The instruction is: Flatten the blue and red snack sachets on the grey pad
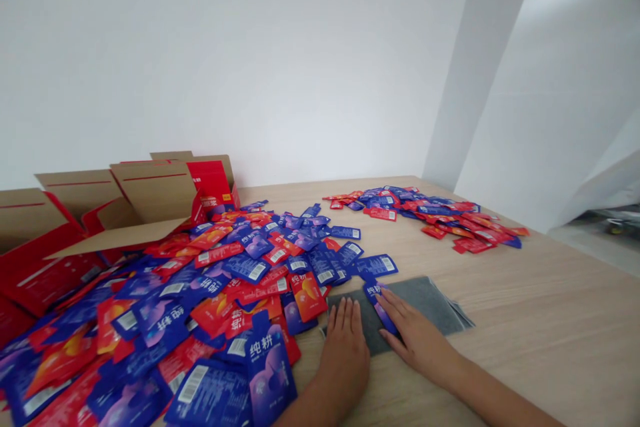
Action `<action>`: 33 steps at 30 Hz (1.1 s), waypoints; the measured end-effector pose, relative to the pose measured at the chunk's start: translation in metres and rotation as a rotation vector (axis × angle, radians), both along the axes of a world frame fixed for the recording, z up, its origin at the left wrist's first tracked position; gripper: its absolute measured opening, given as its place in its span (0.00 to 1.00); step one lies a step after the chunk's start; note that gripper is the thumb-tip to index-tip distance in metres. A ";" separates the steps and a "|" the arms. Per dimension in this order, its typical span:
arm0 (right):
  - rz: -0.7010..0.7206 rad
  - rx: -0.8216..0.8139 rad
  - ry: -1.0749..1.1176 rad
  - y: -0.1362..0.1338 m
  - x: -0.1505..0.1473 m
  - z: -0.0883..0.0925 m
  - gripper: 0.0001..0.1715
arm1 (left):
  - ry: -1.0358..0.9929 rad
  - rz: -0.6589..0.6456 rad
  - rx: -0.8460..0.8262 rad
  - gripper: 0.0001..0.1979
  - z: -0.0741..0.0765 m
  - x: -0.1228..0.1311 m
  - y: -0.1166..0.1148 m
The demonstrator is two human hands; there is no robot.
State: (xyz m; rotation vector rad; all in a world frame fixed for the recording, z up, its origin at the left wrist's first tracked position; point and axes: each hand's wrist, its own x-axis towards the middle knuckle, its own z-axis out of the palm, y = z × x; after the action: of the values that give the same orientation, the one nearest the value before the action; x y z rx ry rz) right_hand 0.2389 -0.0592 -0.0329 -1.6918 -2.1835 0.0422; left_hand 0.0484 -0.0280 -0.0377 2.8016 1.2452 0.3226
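Observation:
A stack of thin, flat grey sheets point(430, 300) lies on the table in front of me, its layers showing at the right end. My left hand point(345, 347) rests flat on the left end of this stack, fingers stretched out and holding nothing. Over the middle, my right hand point(413, 330) has its fingers and thumb on a small blue sachet point(373, 293) with a purple print and white lettering. Part of that sachet is hidden by the fingers. Immediately left of my left hand, red sachets point(307, 297) and blue sachets point(270, 370) lie in a large loose heap.
Open red cardboard boxes point(150, 233) with brown insides stand at the back left, behind the heap. Farther back on the right is a second pile of red and blue sachets point(425, 210). Behind the wooden table point(525, 307) rises a white wall point(320, 67).

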 end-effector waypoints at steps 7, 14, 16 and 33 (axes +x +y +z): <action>-0.036 -0.086 0.370 -0.003 0.009 0.032 0.25 | -0.014 -0.004 -0.016 0.28 0.003 0.001 -0.001; -0.180 -0.175 1.028 0.077 -0.025 0.050 0.21 | 0.002 0.007 -0.007 0.28 0.003 0.003 -0.002; -0.119 -0.210 1.058 0.105 -0.048 0.054 0.20 | 0.010 0.007 -0.023 0.27 0.000 0.003 0.000; -0.536 -0.148 -0.002 0.284 0.092 0.041 0.30 | -0.193 0.209 0.446 0.21 -0.133 0.041 0.017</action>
State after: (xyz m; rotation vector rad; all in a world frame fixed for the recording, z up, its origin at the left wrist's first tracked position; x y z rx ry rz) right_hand 0.3308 0.2251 0.0083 -2.3035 -1.6943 0.0601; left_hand 0.0895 -0.0114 -0.1710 2.8835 1.5870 0.9695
